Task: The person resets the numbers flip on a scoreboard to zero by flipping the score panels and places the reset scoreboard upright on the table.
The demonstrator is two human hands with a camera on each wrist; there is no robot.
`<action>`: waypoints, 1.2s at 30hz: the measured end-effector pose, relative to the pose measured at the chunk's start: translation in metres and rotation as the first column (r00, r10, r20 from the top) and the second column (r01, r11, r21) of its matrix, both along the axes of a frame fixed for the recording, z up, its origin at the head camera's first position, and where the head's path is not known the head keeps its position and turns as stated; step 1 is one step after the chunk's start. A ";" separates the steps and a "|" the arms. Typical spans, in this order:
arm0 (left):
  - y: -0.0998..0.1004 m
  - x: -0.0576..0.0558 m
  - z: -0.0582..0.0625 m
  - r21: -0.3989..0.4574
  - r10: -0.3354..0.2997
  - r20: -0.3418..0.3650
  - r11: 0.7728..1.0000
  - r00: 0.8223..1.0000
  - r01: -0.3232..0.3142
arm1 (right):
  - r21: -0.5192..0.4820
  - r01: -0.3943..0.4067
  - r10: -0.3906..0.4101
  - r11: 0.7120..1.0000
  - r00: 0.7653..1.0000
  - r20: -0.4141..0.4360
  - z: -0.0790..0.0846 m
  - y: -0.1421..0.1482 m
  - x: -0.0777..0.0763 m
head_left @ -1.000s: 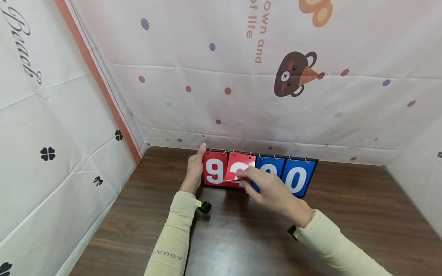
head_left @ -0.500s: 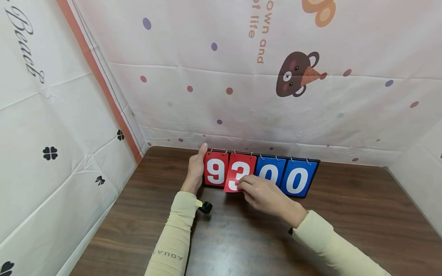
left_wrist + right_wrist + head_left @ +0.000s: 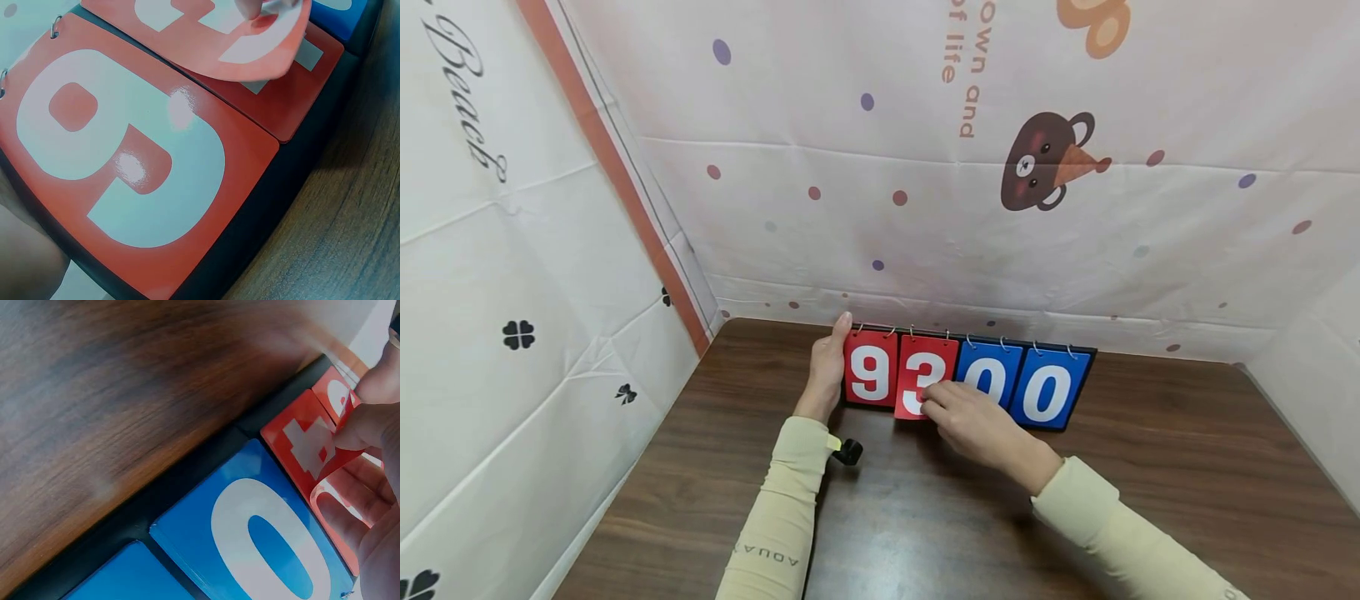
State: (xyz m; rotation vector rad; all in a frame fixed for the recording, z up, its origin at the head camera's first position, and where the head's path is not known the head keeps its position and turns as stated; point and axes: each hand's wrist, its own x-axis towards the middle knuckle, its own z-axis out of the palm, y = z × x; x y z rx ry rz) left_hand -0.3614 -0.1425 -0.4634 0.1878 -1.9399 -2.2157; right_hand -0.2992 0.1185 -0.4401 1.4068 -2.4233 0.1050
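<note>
A flip scoreboard [image 3: 1088,371] leans upright near the table's back edge, its cards reading 9, 3, 0, 0 in the head view. My left hand [image 3: 826,367] grips its left end, thumb up along the side. With thumb and fingers, my right hand [image 3: 973,421] pinches the lower part of the red 3 card [image 3: 906,400]. That card bends away from the board; in the left wrist view a red card beneath [image 3: 297,119] shows part of a white numeral. Beside it hangs the red 9 card [image 3: 244,150]. My right hand partly covers a blue 0 card [image 3: 187,544].
The brown wooden table [image 3: 910,533] spreads out in front of the board. Behind it hangs a pale printed cloth [image 3: 775,225], with another cloth [image 3: 580,275] along the left side. A small black device [image 3: 848,452] sticks out at my left wrist.
The red 3 card was curled up with its lower edge raised; my right hand has brought it down, so the 3 faces forward. My left hand keeps its grip on the board.
</note>
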 end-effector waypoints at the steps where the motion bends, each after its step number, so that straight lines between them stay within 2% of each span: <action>1: 0.000 0.000 0.000 0.002 0.000 0.002 1.000 1.000 0.000 | 0.014 0.002 -0.001 1.000 1.000 -0.013 -0.001 0.000 0.000; 19: 0.000 0.000 0.001 0.016 -0.006 0.013 1.000 1.000 0.006 | 0.184 0.056 -0.034 0.981 0.992 -0.122 -0.013 0.000 0.001; 23: 0.000 0.000 0.001 0.021 -0.003 0.019 1.000 1.000 0.003 | 0.137 0.065 -0.053 0.988 0.994 -0.093 -0.012 -0.004 0.002; 27: 0.000 0.000 0.001 0.028 -0.003 0.014 1.000 1.000 0.002 | 0.055 0.065 -0.061 0.996 0.996 -0.067 -0.004 -0.010 0.003; 32: 0.002 0.000 0.002 0.026 0.000 0.015 1.000 1.000 0.000 | -0.071 0.010 -0.018 0.997 0.995 -0.102 0.015 -0.017 -0.003; 36: 0.002 -0.001 0.001 0.023 0.006 0.021 1.000 1.000 -0.006 | -0.178 -0.034 0.011 0.984 0.992 -0.126 0.036 -0.024 -0.015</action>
